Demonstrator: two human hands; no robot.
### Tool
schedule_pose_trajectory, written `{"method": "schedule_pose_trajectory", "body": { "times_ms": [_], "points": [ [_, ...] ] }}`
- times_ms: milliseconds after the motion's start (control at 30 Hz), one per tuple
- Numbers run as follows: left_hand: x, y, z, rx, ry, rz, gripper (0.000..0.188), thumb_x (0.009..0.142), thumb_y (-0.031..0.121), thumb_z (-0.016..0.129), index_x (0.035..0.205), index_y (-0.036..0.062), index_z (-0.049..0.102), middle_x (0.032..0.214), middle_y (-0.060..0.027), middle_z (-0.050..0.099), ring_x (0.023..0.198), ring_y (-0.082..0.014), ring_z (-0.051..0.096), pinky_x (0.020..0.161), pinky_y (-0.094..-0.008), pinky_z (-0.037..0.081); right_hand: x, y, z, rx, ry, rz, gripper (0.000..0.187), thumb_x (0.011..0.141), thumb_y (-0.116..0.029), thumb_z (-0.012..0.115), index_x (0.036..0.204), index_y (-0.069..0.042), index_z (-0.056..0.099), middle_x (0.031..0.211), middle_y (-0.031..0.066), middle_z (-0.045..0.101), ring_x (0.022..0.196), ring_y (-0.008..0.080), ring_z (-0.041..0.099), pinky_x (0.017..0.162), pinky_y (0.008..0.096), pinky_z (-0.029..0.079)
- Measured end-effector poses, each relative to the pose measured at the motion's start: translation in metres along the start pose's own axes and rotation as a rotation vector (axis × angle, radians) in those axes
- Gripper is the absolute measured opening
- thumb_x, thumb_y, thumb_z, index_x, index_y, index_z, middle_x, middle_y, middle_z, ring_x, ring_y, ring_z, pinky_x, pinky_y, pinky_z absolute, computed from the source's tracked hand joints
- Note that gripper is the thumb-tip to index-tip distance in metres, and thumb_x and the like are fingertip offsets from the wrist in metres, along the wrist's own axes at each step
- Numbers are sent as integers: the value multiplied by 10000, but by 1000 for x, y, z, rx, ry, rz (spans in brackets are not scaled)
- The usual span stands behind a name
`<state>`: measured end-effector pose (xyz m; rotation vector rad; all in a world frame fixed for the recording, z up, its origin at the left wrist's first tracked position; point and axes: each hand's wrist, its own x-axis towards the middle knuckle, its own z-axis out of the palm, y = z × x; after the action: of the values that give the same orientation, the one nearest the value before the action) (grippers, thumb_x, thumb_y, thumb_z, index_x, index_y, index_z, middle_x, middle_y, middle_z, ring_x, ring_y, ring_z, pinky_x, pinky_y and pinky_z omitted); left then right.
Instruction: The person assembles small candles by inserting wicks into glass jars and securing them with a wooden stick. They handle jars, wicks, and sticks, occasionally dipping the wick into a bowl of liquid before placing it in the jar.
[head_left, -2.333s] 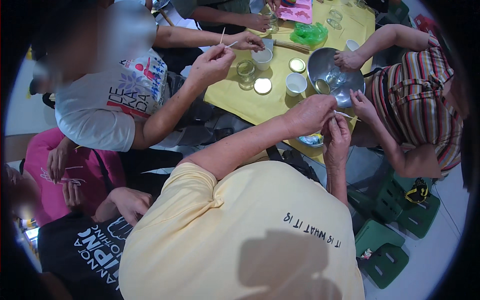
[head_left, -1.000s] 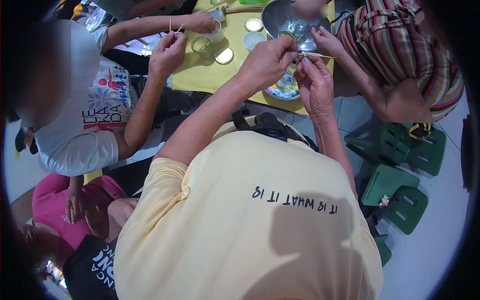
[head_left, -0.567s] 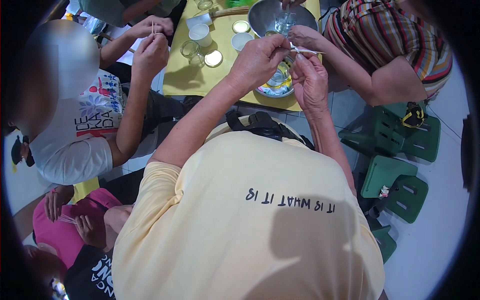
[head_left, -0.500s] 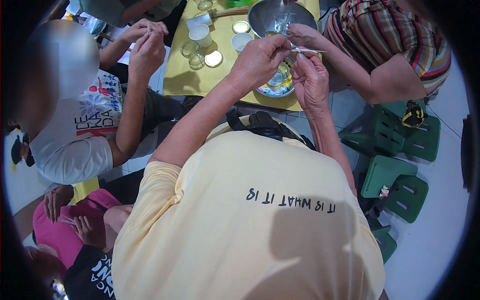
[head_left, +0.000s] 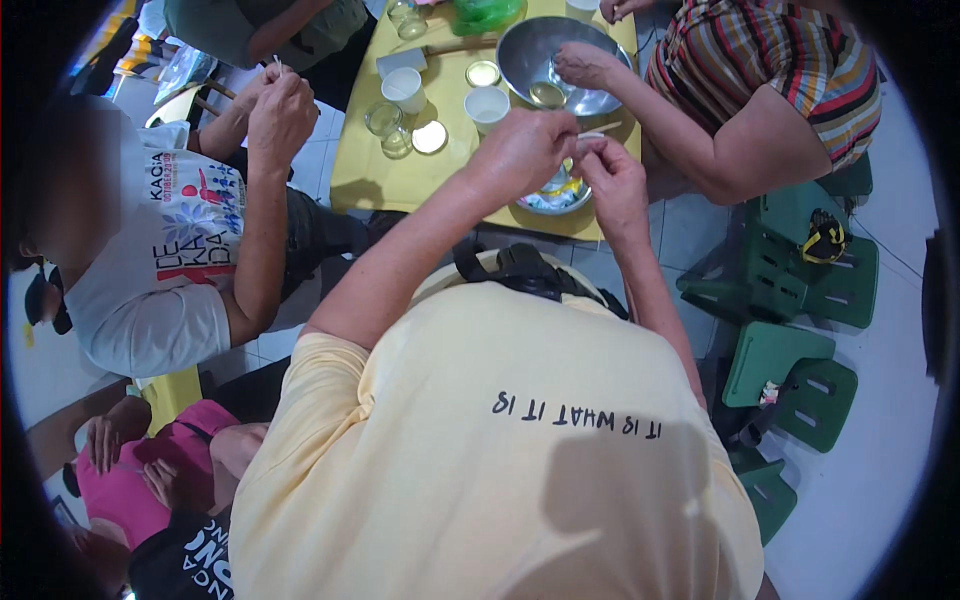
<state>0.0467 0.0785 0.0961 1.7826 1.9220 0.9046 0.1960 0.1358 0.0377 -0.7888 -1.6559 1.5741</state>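
My left hand [head_left: 525,155] is closed in a pinch on a thin pale wooden stick [head_left: 606,127], whose end juts out to the right. Close beside it, my right hand [head_left: 615,185] pinches a thin white string-like piece [head_left: 590,137] against the stick; the fingers partly hide it. Both hands are raised over the near edge of the yellow table [head_left: 450,195]. Below them, partly covered, sits a small metal bowl [head_left: 565,211] with colourful contents I cannot make out.
A large steel bowl [head_left: 520,60] has a co-worker's hand [head_left: 588,66] in it. White cups [head_left: 403,92], glass jars [head_left: 384,118] and round lids [head_left: 430,137] stand to its left. Another person's hands [head_left: 280,105] are raised at left. Green stools [head_left: 780,365] stand at right.
My hands have drawn closer together and sit slightly lower in view; less of the stick shows. The co-worker's hand at right has moved over the large bowl, and the glass there is hidden.
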Motion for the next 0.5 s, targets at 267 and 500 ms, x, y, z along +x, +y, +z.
{"method": "schedule_pose_trajectory", "body": {
  "times_ms": [267, 500],
  "points": [
    [-7, -20, 15, 290, -11, 96, 202, 831, 208, 611, 727, 35, 599, 648, -207, 604, 637, -390, 625, 570, -476, 497, -7, 29, 6, -478, -74, -123, 105, 893, -27, 469, 893, 26, 560, 754, 172, 589, 707, 342, 599, 673, 391, 463],
    [-7, -11, 8, 431, -99, 95, 199, 836, 197, 579, 739, 27, 613, 628, -193, 623, 607, -344, 655, 546, -455, 531, -5, 34, 21, -486, -42, -304, 123, 870, 4, 478, 966, 10, 554, 866, 212, 585, 831, 411, 578, 704, 464, 452]
  ]
}}
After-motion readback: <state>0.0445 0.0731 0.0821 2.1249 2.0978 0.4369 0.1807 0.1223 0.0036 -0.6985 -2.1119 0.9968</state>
